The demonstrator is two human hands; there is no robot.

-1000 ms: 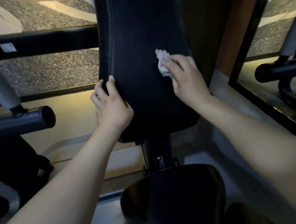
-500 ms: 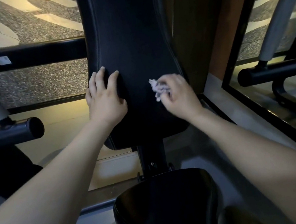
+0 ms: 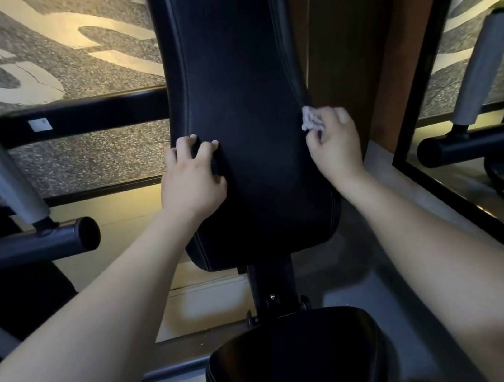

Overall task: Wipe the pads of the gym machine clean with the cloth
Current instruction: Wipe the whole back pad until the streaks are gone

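Closest to me, just below the back pad (image 3: 239,94), sits the black seat pad (image 3: 295,357). It looks shiny and smooth, so I think a cloth would slide over it easily. Nothing is touching it.

Both arms reach up and forward to the back pad. The left hand (image 3: 192,180) is on the left edge of the back pad, low down. Its fingers curl over that edge, so it grips the pad. I think this keeps the pad from wobbling.

The right hand (image 3: 335,142) is at the right edge of the back pad, about level with the left hand. Its fingers are bunched round the cloth (image 3: 310,117), a small pale scrunched lump. Only a little bit pokes out above the fingers, and that bit touches the right side of the pad. The cloth looks soft, light and floppy. I think it is best held in a ball like this, with the fingers pushing from behind, or it may slip out.

The back pad is tall and black. It looks squashy inside with a smooth skin, and it has a stitched line near each edge. I guess dirt hides in those lines, so they need a firm rub.

Left of the back pad is a dark bar (image 3: 23,247) with a grey handle. Behind the pad is a speckled floor (image 3: 91,156).
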